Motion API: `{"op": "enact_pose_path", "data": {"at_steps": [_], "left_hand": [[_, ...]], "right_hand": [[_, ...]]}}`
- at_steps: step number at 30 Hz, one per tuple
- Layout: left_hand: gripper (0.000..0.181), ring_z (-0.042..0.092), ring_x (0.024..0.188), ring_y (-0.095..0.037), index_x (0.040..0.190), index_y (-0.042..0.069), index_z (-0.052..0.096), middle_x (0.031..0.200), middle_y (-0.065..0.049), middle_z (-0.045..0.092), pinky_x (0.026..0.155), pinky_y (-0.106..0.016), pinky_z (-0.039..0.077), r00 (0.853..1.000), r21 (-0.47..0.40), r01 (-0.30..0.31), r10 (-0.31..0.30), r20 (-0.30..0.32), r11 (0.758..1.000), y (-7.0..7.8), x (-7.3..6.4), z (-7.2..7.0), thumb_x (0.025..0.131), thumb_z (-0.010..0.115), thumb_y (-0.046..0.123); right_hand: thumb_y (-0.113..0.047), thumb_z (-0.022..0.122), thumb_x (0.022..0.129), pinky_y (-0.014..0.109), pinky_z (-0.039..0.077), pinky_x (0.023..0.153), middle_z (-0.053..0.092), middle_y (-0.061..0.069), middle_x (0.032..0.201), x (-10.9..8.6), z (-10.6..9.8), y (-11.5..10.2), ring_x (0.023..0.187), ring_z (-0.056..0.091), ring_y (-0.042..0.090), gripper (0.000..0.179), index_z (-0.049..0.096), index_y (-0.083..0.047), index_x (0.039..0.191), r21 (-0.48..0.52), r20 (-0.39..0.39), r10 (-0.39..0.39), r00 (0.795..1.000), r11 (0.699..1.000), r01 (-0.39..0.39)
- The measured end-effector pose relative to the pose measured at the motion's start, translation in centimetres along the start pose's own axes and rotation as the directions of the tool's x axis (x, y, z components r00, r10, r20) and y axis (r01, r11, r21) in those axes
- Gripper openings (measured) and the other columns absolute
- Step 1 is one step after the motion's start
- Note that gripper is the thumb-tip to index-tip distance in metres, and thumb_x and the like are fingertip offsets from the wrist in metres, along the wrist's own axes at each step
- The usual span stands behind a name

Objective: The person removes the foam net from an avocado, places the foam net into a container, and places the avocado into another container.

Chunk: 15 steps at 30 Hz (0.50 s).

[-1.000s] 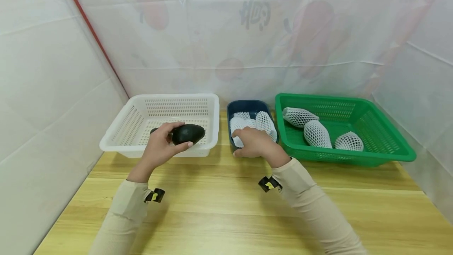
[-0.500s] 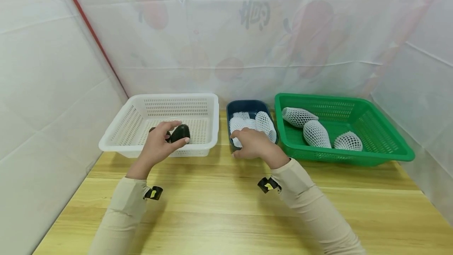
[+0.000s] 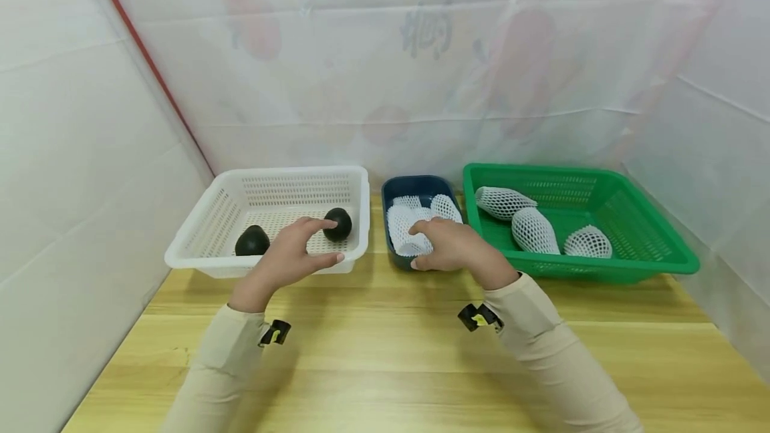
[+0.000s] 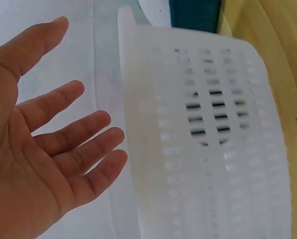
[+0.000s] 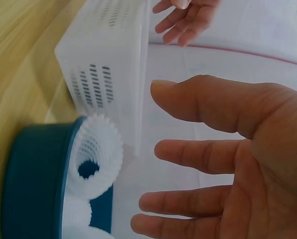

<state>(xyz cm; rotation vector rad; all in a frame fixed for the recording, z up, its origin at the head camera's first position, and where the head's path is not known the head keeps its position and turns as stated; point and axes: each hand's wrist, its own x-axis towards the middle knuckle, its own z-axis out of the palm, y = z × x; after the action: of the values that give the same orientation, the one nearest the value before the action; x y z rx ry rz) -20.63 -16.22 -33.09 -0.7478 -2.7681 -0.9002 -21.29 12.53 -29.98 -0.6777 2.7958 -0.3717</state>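
Note:
In the head view, two dark avocados lie in the white basket (image 3: pixel 207 219), one avocado (image 3: pixel 252 241) at the left and the other avocado (image 3: pixel 339 226) near the right wall. My left hand (image 3: pixel 291 254) hovers over the basket's front rim with thumb and fingers spread and nothing held. Its index fingertip overlaps the right avocado; I cannot tell whether they touch. Above the dark blue box (image 3: pixel 421 186), my right hand (image 3: pixel 454 246) hangs with relaxed, parted fingers and an empty palm. White foam net sleeves (image 3: pixel 402 226) fill that box, one with its round mouth showing in the right wrist view.
To the right stands a green basket (image 3: pixel 637 219) holding net-wrapped pieces: one wrapped piece (image 3: pixel 505 202) at the left, another (image 3: pixel 534 231) beside it, and a rounder one (image 3: pixel 588 242). All containers stand on a wooden table (image 3: pixel 385 366) against a white sheet (image 3: pixel 385 85).
My left hand lowered the avocado into the white basket, let go and drew slightly rightward and up. My right hand has shifted a little right above the blue box. The view has tilted slightly.

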Motion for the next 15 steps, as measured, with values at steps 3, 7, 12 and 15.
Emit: {"op": "enact_pose_path", "data": {"at_steps": [3, 7, 12, 15], "left_hand": [[0.056, 0.053, 0.105, -0.030, 0.125, 0.007, 0.057, 0.118, -0.013, 0.056, 0.087, -0.047, 0.042, 1.000, 0.008, -0.023, 0.023, 0.001, 1.000, 0.7, 0.4, 0.4, 0.079, 0.074, 0.034], [0.056, 0.054, 0.102, -0.026, 0.125, 0.006, 0.057, 0.117, -0.010, 0.056, 0.085, -0.043, 0.044, 0.998, 0.026, -0.066, 0.066, -0.004, 0.997, 1.6, 1.0, 1.1, 0.079, 0.074, 0.035], [0.053, 0.055, 0.099, -0.023, 0.123, 0.009, 0.059, 0.118, -0.009, 0.056, 0.082, -0.041, 0.046, 0.994, 0.089, -0.112, 0.114, -0.007, 0.990, 2.2, 1.7, 2.1, 0.080, 0.072, 0.038], [0.052, 0.055, 0.092, -0.022, 0.121, 0.010, 0.060, 0.114, -0.008, 0.057, 0.077, -0.039, 0.047, 0.992, 0.110, -0.127, 0.128, -0.002, 0.986, 2.5, 2.0, 2.7, 0.079, 0.072, 0.039]], "right_hand": [[-0.030, 0.068, 0.084, 0.047, 0.043, 0.084, 0.051, 0.016, 0.128, -0.1, -0.3, 0.6, 0.115, 0.047, 0.032, 0.054, 0.051, -0.007, 0.130, 0.006, -0.002, -0.002, 1.000, 1.000, 0.002], [-0.028, 0.068, 0.085, 0.047, 0.042, 0.087, 0.051, 0.017, 0.129, -0.3, -0.7, 1.6, 0.115, 0.048, 0.034, 0.055, 0.050, -0.004, 0.131, 0.051, 0.007, -0.013, 1.000, 0.999, 0.012], [-0.028, 0.067, 0.086, 0.047, 0.044, 0.085, 0.050, 0.017, 0.129, -0.4, -1.1, 2.9, 0.112, 0.050, 0.034, 0.055, 0.048, -0.004, 0.132, 0.101, 0.007, -0.004, 1.000, 0.995, 0.003], [-0.027, 0.067, 0.086, 0.047, 0.044, 0.084, 0.049, 0.019, 0.130, -0.5, -1.3, 3.6, 0.110, 0.051, 0.034, 0.055, 0.048, -0.003, 0.132, 0.104, 0.006, 0.007, 1.000, 0.995, -0.007]]}}
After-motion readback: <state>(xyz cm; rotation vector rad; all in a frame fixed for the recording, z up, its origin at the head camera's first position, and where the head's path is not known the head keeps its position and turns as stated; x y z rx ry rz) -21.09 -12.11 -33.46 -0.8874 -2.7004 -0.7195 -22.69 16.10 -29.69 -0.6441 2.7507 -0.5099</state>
